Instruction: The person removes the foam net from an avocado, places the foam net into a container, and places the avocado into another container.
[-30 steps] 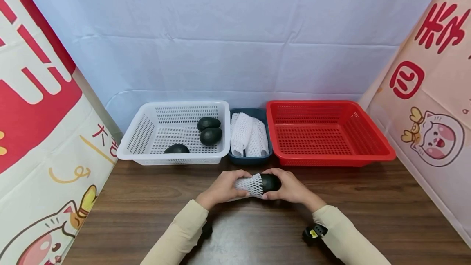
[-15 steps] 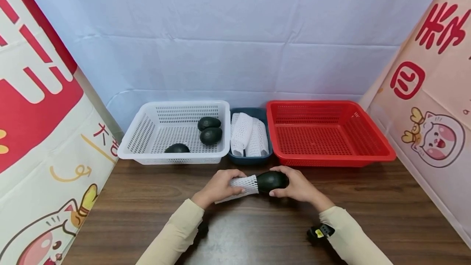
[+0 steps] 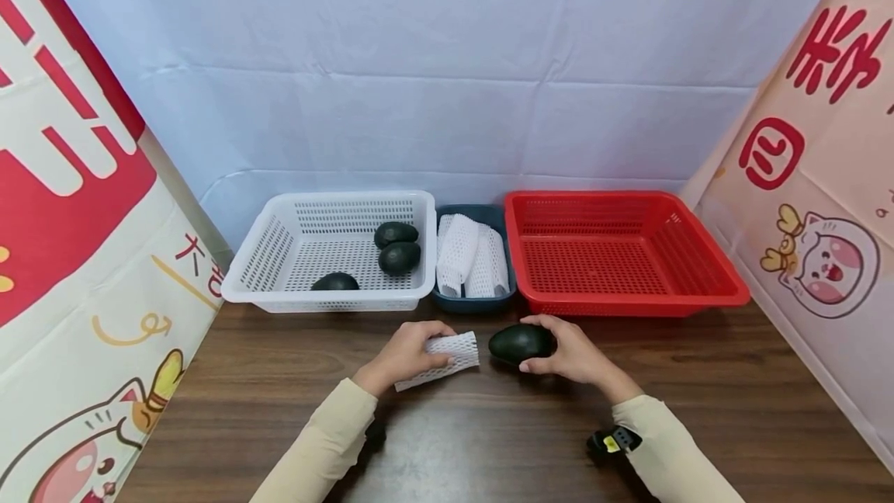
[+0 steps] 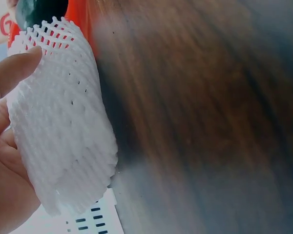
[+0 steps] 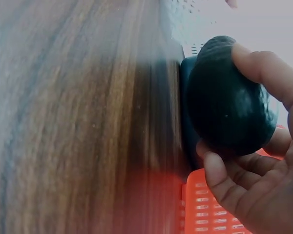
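My left hand grips a white foam net sleeve, thumb on its near side and fingers behind. In the left wrist view the foam net sleeve looks flattened, its mesh spread at the end toward the fruit. A dark green avocado is held in my right hand, a short gap to the right of the sleeve. Seen from the right wrist, the avocado is bare and glossy, pinched between thumb and fingers.
Along the back stand a white basket with three avocados, a small dark blue bin with several foam net sleeves, and a red basket. The wooden table lies in front.
The avocado has come out of the foam net sleeve as my hands moved apart. My right hand went right with the avocado; my left went slightly left with the sleeve.
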A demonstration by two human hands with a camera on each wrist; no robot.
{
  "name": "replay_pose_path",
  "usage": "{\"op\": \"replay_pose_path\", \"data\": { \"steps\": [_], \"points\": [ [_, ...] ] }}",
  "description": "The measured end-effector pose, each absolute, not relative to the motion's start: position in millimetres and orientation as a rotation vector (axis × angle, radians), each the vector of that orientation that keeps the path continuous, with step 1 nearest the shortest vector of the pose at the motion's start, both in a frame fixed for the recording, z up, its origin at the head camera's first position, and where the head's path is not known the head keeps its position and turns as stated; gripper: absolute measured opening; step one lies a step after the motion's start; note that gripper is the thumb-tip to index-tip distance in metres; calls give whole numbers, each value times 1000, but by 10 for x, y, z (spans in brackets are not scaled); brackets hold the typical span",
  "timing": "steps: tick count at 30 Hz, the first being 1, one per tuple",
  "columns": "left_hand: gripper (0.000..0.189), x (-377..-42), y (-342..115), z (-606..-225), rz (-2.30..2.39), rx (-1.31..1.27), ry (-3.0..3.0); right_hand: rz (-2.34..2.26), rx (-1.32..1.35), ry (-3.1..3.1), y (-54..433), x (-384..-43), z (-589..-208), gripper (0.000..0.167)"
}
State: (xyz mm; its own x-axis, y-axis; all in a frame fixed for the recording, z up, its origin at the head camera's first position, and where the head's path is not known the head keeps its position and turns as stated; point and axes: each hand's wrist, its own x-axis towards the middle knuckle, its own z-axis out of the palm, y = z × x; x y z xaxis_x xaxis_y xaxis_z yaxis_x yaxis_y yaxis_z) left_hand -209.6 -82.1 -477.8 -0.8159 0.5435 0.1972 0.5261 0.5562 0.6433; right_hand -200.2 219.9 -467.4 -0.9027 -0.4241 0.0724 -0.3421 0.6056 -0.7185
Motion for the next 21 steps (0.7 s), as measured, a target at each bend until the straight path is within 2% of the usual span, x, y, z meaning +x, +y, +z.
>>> {"op": "replay_pose_path", "data": {
  "steps": [21],
  "points": [
    [29, -2087, -770, -4764, 1228, 943, 2730, -1197, -660, 2713, 2241, -1988, -4668, 74]
  ]
}}
